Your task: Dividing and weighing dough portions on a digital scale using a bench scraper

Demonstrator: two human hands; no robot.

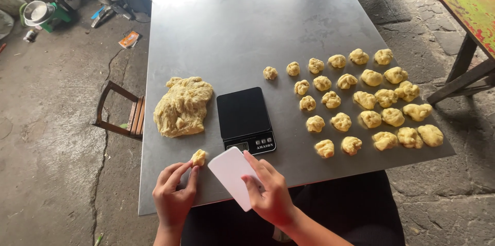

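A small dough lump (198, 157) is pinched in the left hand (172, 197) fingers right at the counter (232, 24) edge; it could be dropped if the grip slackens. The white scraper (233, 174), clasped in the right hand (270, 194), sits v. near the scale (244, 118) & could knock it.

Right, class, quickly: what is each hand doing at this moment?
Left hand: closed, fingertips pinching a small dough piece on the metal table.
Right hand: closed, holding a white scraper.

Both forearms are bare with no sleeves, rings or watch visible, and the lap wears black clothing.
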